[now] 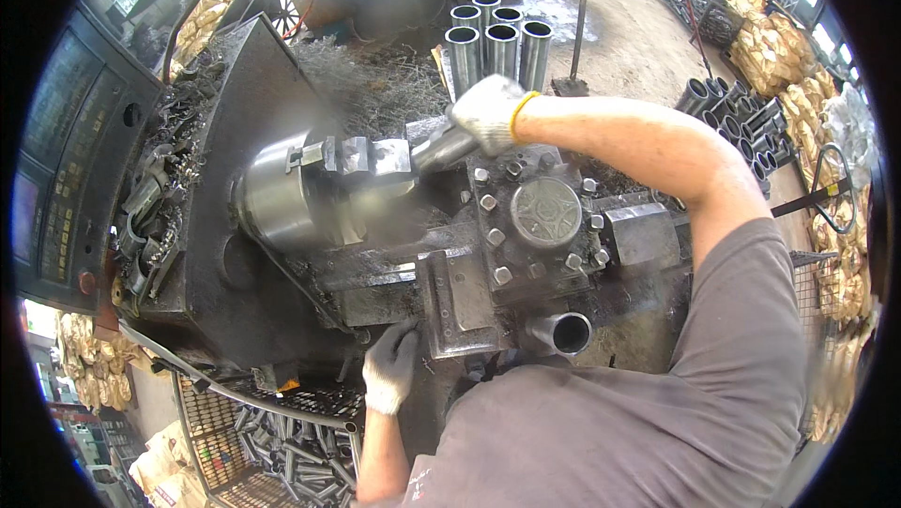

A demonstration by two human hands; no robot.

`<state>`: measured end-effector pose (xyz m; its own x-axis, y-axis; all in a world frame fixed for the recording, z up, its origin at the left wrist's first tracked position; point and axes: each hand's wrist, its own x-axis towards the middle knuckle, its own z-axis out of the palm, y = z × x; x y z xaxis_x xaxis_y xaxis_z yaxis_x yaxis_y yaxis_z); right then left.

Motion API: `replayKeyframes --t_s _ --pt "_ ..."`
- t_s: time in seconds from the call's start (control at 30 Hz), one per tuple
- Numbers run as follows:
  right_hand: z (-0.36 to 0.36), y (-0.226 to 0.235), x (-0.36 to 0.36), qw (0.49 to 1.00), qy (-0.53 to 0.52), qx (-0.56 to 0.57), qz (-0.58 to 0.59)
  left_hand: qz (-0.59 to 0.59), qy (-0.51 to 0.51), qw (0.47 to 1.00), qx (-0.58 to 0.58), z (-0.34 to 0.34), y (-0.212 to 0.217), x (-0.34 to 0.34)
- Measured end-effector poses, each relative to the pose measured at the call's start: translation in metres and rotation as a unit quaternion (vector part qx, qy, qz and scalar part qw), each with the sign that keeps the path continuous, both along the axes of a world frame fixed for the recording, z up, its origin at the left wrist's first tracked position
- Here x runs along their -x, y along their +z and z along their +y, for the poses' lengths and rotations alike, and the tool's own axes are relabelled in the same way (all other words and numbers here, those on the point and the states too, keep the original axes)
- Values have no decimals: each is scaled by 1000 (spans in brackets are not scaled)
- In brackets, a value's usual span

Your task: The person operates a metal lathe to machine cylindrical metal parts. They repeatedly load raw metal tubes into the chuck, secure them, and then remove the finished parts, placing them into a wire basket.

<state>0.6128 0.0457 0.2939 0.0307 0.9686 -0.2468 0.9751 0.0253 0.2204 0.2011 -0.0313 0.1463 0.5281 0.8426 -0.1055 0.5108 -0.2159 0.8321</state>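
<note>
My right hand (490, 116), in a white knit glove with a yellow cuff, is closed around a grey metal tube (445, 149). The tube's far end reaches the jaws of the lathe chuck (291, 191). Right of the chuck sits the square tool post (542, 217), its top ringed with bolts, below my right wrist. Lower down, my left hand (389, 369), gloved with darkened fingers, is curled against the front of the lathe beside the carriage (458, 302). What those fingers hold, if anything, is hidden. A short tube (569, 333) projects from the carriage close to my body.
Several upright steel tubes (500, 50) stand behind the lathe, near tangled metal shavings (385, 86). More tubes (737, 123) are stacked at the right. A control panel (70, 161) rises at the left. Below it, a wire basket (208, 433) contains small metal pieces.
</note>
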Motion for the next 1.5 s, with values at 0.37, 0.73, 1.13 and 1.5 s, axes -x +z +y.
replayKeyframes --t_s 0.37,0.73,1.13,1.5 --pt "28 -51 27 971 -58 68 223 -211 425 851 223 -5 -127 169" --pt "29 -4 42 919 -140 166 328 -472 541 655 235 68 -108 239" --pt "4 -23 14 931 -142 -32 334 -286 537 785 117 80 -104 243" --pt "-294 -22 20 679 -322 -486 447 107 295 751 -580 157 202 140"
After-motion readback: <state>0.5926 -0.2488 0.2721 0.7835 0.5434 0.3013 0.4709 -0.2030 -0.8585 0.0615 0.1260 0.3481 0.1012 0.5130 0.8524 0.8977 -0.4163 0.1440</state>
